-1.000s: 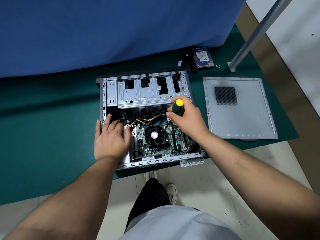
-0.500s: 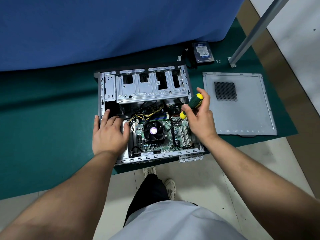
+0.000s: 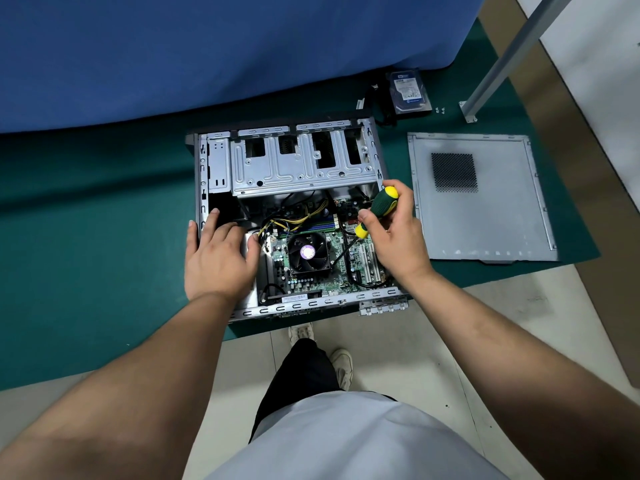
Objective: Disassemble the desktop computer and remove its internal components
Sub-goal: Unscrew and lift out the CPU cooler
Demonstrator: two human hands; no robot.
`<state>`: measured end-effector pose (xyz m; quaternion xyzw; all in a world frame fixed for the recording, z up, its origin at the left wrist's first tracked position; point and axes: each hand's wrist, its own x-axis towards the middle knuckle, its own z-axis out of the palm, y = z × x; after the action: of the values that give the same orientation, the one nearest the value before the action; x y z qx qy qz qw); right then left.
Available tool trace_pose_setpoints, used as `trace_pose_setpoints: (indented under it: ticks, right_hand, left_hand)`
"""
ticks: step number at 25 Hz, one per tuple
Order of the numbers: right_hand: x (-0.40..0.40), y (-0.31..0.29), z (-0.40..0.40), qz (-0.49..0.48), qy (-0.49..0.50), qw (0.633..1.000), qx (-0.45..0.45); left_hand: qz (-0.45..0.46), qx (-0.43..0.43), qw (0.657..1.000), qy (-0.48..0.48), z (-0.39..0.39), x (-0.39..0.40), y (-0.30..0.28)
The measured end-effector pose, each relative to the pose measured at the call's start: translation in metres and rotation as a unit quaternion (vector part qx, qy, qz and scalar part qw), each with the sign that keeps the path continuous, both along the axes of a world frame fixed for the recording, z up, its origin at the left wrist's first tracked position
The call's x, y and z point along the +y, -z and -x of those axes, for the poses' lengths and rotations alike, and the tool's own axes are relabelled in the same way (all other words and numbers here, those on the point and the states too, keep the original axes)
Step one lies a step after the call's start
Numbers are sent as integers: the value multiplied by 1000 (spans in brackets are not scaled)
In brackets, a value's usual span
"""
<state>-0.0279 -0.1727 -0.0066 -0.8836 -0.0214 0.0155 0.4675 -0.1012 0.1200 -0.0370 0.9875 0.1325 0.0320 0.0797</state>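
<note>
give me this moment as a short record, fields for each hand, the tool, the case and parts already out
left hand: left hand rests flat, fingers straight, on the left inside of the computer case
right hand: right hand grips the screwdriver
tool: green and yellow handle, tilted, shaft pointing down toward the motherboard
case: open, lying on the green mat
parts out: side panel right of the case; hard drive behind it

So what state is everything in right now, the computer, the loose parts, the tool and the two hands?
Computer case: lying on its side, open, motherboard and fan inside.
Side panel: off, flat on the green mat.
Hard drive: out of the case, on the mat.
Screwdriver: tilted, tip down in the case.
Right hand: grips the screwdriver.
Left hand: flat, fingers straight, resting on the case.
</note>
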Motion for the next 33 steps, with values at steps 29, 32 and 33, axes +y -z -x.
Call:
trace_pose_setpoints:
  ticks: [29,32,33]
  right_hand:
    - [27,-55,-10,73,-274,957,66]
    - [36,-73,-18,212,-310,926,34]
    - [38,-78,-20,285,-310,907,-3]
  left_hand:
    - [3,-6,1000,1,0,0,0]
    - [4,-4,1000,1,1,1,-1]
    - [4,-3,1000,2,1,0,-1]
